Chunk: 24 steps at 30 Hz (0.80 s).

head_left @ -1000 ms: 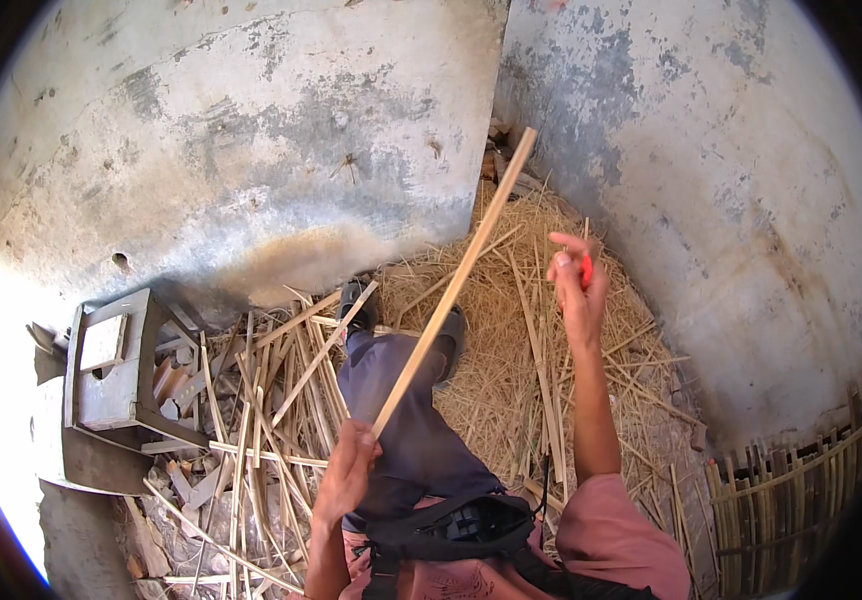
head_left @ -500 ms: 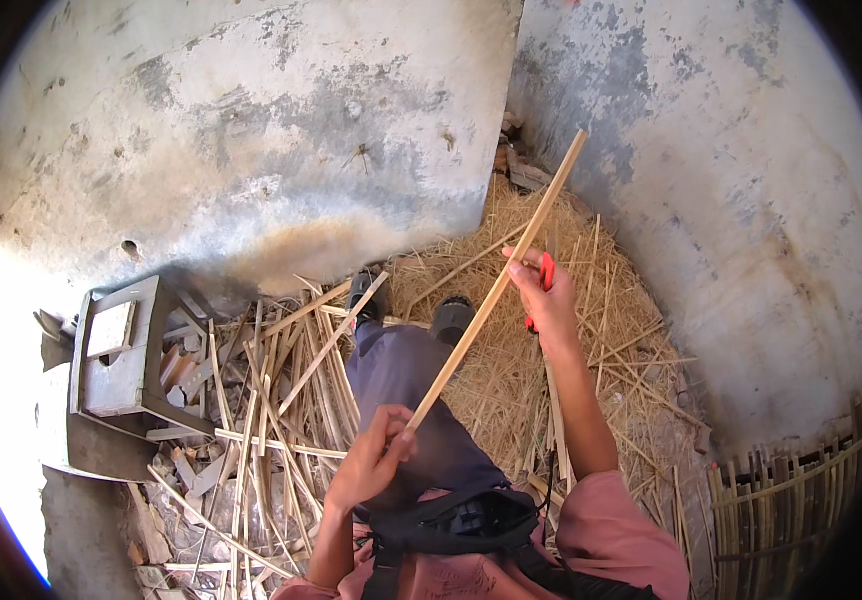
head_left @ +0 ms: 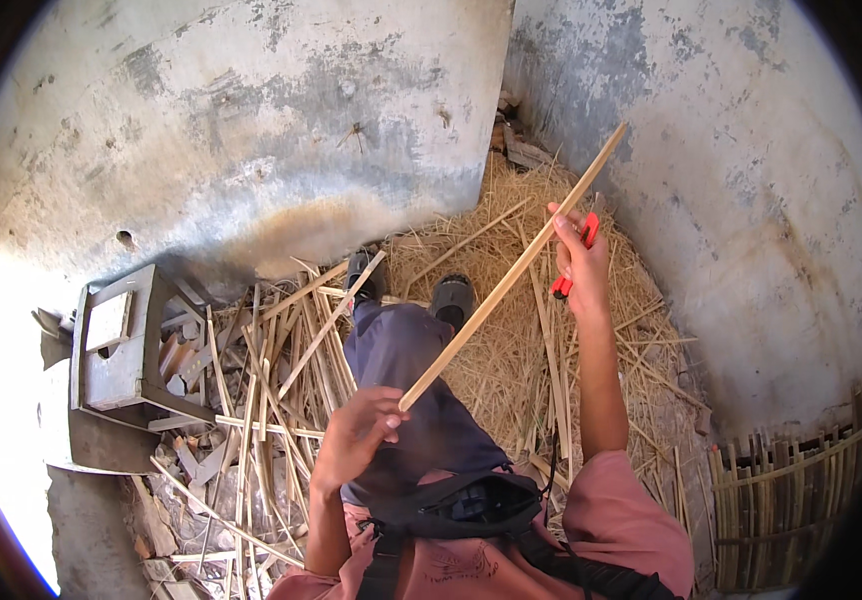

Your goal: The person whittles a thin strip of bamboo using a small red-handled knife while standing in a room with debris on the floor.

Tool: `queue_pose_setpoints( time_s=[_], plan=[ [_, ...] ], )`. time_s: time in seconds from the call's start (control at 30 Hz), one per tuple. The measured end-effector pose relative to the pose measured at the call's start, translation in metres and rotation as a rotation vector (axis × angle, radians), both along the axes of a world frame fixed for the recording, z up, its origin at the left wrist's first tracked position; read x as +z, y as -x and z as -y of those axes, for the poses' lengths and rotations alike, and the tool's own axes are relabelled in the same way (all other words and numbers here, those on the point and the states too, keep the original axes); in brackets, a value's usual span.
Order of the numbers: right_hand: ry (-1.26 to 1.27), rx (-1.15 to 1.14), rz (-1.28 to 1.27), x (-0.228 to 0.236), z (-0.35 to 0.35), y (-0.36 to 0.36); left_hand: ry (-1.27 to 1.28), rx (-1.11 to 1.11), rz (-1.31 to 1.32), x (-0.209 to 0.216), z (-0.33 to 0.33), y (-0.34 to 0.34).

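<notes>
A long, pale strip of split bamboo or wood (head_left: 496, 295) slants across my legs, its far end up and to the right. At its near end, the fingers of my left hand (head_left: 356, 437) are curled around the tip. My right hand (head_left: 585, 275) pinches the strip farther up between thumb and fingers. That same hand also holds a red and black handled tool (head_left: 590, 229) against the palm, which looks like a utility knife; its blade cannot be made out.
Many loose strips (head_left: 261, 430) lie in a heap on the left. Fine shavings (head_left: 491, 370) cover the floor around my shoes (head_left: 452, 298). A wooden stool-like frame (head_left: 116, 345) lies tipped over by the wall (head_left: 301, 110). A slatted bamboo basket (head_left: 781, 510) stands at lower right.
My right hand has moved right and a little up along with the tool, and the strip's far end has swung right. My left hand has shifted slightly left and up.
</notes>
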State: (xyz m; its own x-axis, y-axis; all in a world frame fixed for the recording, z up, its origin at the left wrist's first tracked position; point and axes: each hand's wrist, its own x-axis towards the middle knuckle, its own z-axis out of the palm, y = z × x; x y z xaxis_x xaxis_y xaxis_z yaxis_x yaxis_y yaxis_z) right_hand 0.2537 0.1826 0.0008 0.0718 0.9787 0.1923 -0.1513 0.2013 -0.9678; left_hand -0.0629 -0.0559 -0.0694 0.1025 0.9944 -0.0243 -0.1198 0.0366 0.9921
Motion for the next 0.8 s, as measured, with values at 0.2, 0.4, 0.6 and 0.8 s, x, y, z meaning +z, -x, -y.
queue_pose_setpoints(
  time_s=[0.2, 0.4, 0.6, 0.8],
  plan=[
    [0.011, -0.020, 0.029, -0.006, 0.001, 0.005, 0.020, 0.024, -0.028, 0.009, 0.000, 0.000],
    [-0.014, 0.043, 0.056, -0.012, -0.001, 0.018, -0.141, 0.059, -0.387, 0.019, -0.008, -0.006],
    [-0.032, 0.045, 0.114, -0.001, 0.009, 0.036, -0.069, -0.023, -0.423, 0.036, -0.022, -0.015],
    [-0.053, 0.102, 0.118, 0.008, 0.015, 0.041, -0.037, -0.063, -0.306, 0.019, -0.029, -0.016]
  ],
)
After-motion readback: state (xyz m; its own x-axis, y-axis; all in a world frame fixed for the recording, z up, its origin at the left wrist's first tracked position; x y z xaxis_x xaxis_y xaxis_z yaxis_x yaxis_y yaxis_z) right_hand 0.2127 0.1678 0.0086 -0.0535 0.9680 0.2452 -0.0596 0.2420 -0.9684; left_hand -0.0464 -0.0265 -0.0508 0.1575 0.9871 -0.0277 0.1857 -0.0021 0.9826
